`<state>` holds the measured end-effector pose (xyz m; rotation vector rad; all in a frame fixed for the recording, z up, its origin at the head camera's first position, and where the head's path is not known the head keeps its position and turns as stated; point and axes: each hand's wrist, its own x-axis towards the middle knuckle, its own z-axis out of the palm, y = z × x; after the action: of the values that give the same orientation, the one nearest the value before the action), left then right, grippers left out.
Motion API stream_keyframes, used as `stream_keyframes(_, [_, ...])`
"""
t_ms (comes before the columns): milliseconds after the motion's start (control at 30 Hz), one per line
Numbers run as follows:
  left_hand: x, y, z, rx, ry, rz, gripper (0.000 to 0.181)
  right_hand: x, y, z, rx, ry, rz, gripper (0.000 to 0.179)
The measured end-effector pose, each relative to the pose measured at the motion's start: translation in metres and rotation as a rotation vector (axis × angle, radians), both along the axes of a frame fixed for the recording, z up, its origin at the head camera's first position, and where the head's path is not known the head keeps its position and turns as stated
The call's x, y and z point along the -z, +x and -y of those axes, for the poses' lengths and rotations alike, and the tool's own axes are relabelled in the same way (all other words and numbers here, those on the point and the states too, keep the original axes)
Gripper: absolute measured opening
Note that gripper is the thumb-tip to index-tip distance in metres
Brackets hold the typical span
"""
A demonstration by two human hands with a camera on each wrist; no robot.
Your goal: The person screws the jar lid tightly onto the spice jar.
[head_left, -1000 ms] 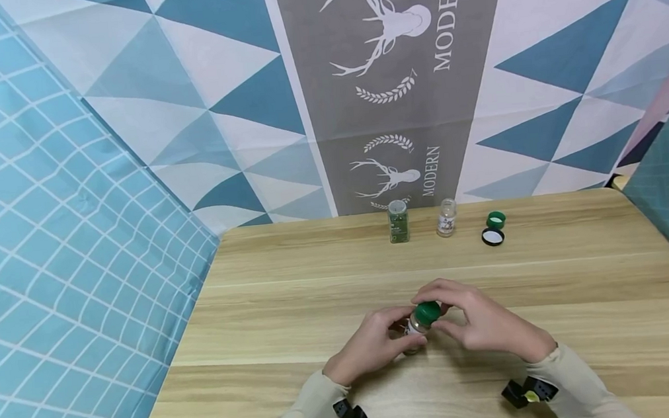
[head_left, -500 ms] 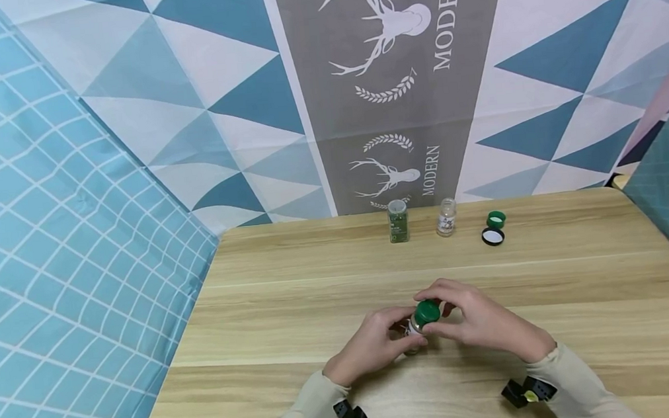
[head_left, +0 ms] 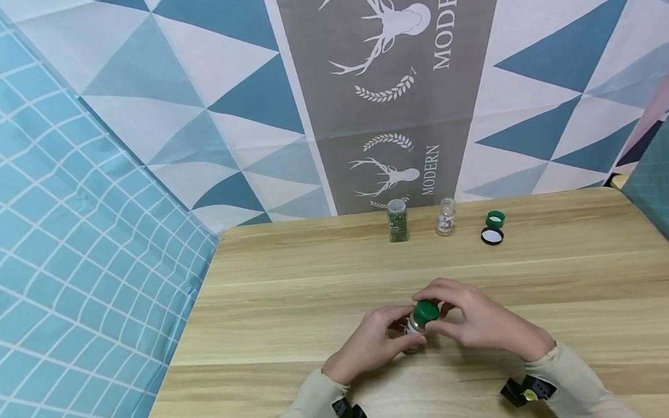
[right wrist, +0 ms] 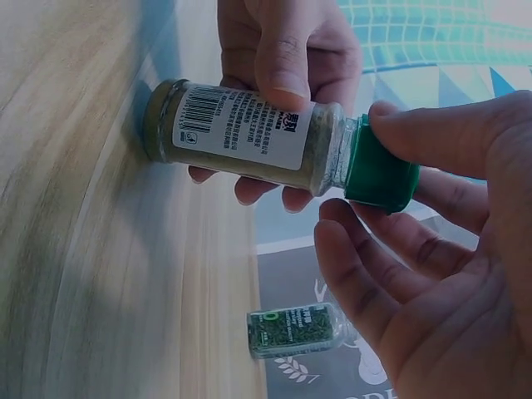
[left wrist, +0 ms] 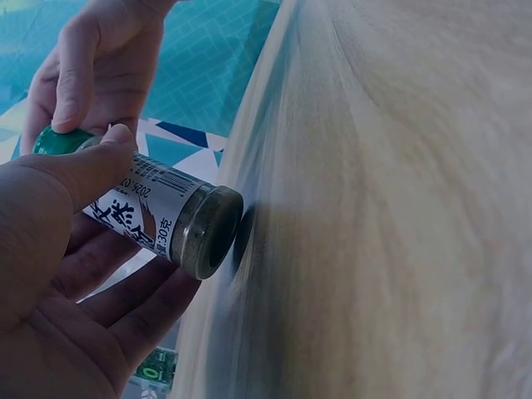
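A glass spice jar (right wrist: 241, 129) with a white label and brownish powder leans, its base close over the tabletop. My left hand (head_left: 373, 344) grips its body, thumb on one side and fingers on the other. The green cap (right wrist: 381, 173) sits at the jar's mouth, with a band of clear glass neck showing below it in the right wrist view. My right hand (head_left: 474, 316) pinches this cap between thumb and fingers. The jar's label (left wrist: 137, 204) faces up past the left thumb in the left wrist view.
Along the table's back edge stand a capless jar of green herbs (head_left: 398, 222) and a clear, labelled glass jar (head_left: 445, 218). To their right lie a green cap (head_left: 495, 219) and a black ring-shaped lid (head_left: 492, 236). A patterned cloth (head_left: 384, 98) hangs behind the wooden table (head_left: 293, 285).
The right thumb has come up from below onto the green cap, and the fingers have shifted slightly around it. The left hand and the jar stay in place.
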<state>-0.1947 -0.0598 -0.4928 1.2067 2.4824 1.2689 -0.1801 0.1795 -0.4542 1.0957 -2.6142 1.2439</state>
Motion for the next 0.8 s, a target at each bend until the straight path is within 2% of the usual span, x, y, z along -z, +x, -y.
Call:
stream_keyframes(233, [-0.0010,0.0005,0.0010,0.009,-0.017,0.003,0.033,-0.0007,0.0005,0.0013,0.050,0.021,0.050,0.042])
stream_keyframes(467, [-0.0013,0.0006,0.0013,0.010,-0.010,0.032,0.036,-0.0028,0.0001,-0.0047,0.093,0.091,0.044,0.053])
stream_keyframes(533, [-0.0013,0.0006,0.0012,0.010,-0.009,0.029,0.036,-0.0042,0.0006,-0.0069,0.100,0.081,0.051,0.056])
stream_keyframes(600, [-0.0015,0.0006,0.0010,0.013,-0.007,0.023,0.035,-0.0049,0.0010,-0.0083,0.087,0.059,0.048,0.058])
stream_keyframes(800, [-0.0007,-0.0002,0.0010,0.021,0.005,-0.012,0.032,-0.0045,0.0027,-0.0045,-0.029,-0.008,-0.007,0.059])
